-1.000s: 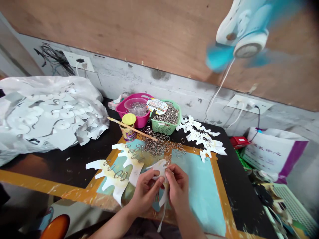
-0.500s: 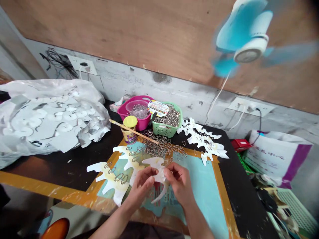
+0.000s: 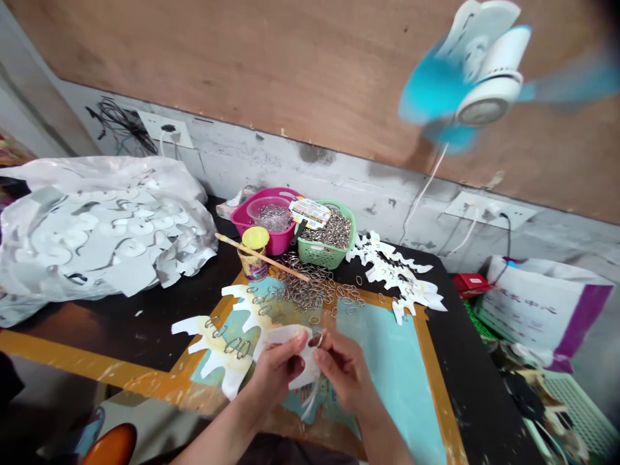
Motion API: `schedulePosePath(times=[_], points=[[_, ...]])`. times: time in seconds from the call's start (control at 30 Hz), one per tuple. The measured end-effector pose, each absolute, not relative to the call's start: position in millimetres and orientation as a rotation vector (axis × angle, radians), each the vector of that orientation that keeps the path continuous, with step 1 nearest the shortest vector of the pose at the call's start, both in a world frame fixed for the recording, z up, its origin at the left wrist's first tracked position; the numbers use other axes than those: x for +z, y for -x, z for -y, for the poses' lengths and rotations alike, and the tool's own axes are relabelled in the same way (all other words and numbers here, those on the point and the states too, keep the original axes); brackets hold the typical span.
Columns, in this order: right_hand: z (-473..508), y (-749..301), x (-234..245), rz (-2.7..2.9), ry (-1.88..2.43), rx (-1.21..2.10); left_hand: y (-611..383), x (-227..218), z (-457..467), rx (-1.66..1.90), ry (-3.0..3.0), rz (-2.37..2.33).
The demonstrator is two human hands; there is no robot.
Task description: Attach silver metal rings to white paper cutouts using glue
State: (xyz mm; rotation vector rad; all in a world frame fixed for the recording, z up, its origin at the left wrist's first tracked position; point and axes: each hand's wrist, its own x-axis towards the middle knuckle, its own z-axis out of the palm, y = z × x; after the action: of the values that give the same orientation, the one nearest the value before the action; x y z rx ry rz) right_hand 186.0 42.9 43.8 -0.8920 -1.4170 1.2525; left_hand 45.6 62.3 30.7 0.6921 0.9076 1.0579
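Observation:
My left hand (image 3: 278, 371) pinches a white cut-out paper shape (image 3: 290, 361) just above the table. Close beside it, my right hand (image 3: 345, 371) grips the same shape and holds a small metal ring (image 3: 317, 338) at its top edge between thumb and finger. Two more white cut-outs with rings on them (image 3: 227, 339) lie just left of my hands. A loose heap of metal rings (image 3: 310, 287) lies on the table right behind my hands.
A pink basket (image 3: 256, 216) and a green basket (image 3: 322, 253) of rings stand at the back, with a yellow-lidded pot (image 3: 252, 255) and brush (image 3: 264, 258). Finished cut-outs (image 3: 397, 274) lie back right. A plastic bag of cut-outs (image 3: 97, 226) fills the left. A fan (image 3: 477, 71) spins overhead.
The paper shape has been turned in my hands and pulled slightly nearer. A ring now shows at my right fingertips. The view has shifted a little upward.

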Motion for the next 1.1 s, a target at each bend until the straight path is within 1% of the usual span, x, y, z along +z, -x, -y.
schedulePosePath(times=[0.13,0.3,0.4,0.5,0.57,0.63,0.73,0.8,0.87,0.97,1.03,1.1], points=[[-42.9,-187.5,35.5,1.353,0.699,1.308,-50.9,23.4,-59.1,0.965,-0.516,-0.713],[-50.1,-200.2,37.0,1.475,0.85,1.31,-21.2,20.9,-75.5,0.944,-0.643,-0.529],[-52.1,-205.1,46.9,1.649,0.945,1.23,5.0,35.8,-88.4,0.864,-0.856,-0.558],[-53.6,-204.4,54.6,1.79,0.986,1.175,13.6,51.3,-93.4,0.714,-1.137,-0.737],[-55.1,-202.4,55.5,1.793,1.004,1.189,9.1,54.9,-92.4,0.61,-1.224,-0.744],[-56.5,-201.1,53.3,1.726,0.988,1.254,2.2,52.5,-90.1,0.592,-1.201,-0.692],[-56.9,-202.4,49.9,1.619,0.929,1.407,-3.5,43.8,-88.1,0.698,-1.062,-0.723],[-55.8,-204.6,50.7,1.589,0.937,1.443,-3.0,38.1,-87.8,0.814,-0.893,-0.784],[-54.7,-206.8,54.7,1.602,0.972,1.406,-1.1,32.1,-86.0,0.924,-0.664,-0.778],[-54.8,-208.4,63.9,1.697,1.039,1.294,-2.4,17.6,-75.7,1.045,-0.391,-0.639],[-56.2,-208.0,70.1,1.773,1.081,1.205,-9.1,4.7,-65.2,1.125,-0.343,-0.58],[-57.7,-206.6,74.9,1.833,1.106,1.147,-18.6,-5.5,-56.3,1.119,-0.419,-0.61]])
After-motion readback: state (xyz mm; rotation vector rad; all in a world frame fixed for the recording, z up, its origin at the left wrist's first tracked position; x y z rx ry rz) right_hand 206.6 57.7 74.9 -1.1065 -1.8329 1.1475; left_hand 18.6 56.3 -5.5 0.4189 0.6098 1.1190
